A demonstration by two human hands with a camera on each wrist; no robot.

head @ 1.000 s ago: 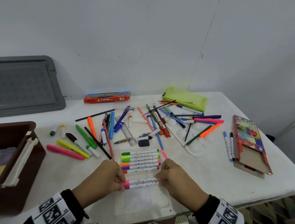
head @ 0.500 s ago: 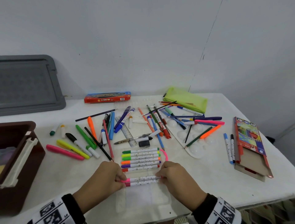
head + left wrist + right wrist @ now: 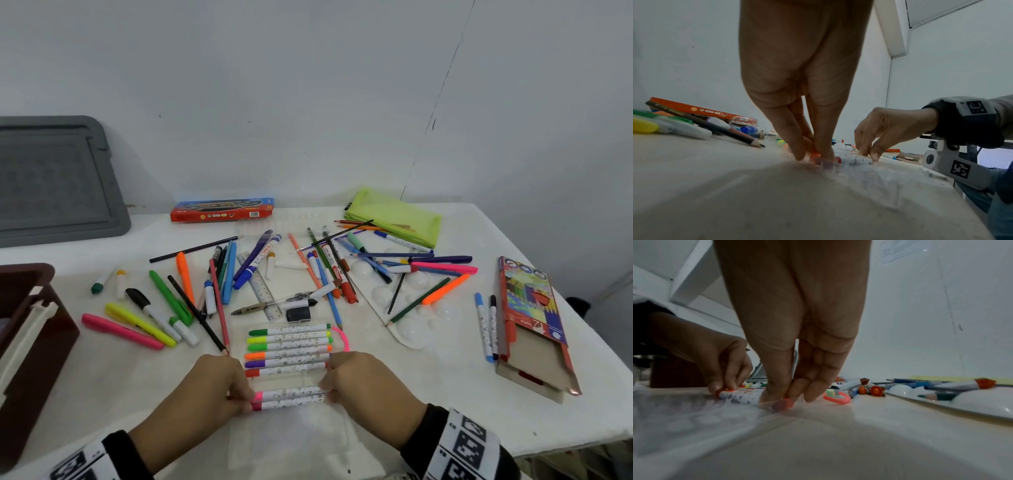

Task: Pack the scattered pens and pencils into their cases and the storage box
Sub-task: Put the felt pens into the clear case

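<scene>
Clear plastic case point(image 3: 291, 380) lies flat near table point(image 3: 445, 394) front edge, six markers point(image 3: 289, 349) already in row. Left hand point(image 3: 209, 394), right hand point(image 3: 363, 387) pinch opposite ends of two pink markers point(image 3: 289, 399) over case. Risk: uneven press could tip one marker askew; thin case may slide, spilling seated row.

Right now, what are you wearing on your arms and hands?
Both hands are bare: the left hand and right hand wear no gloves. Each wrist has a black cuff under a white band printed with black square code markers. A white wrist camera housing carries another marker.
</scene>
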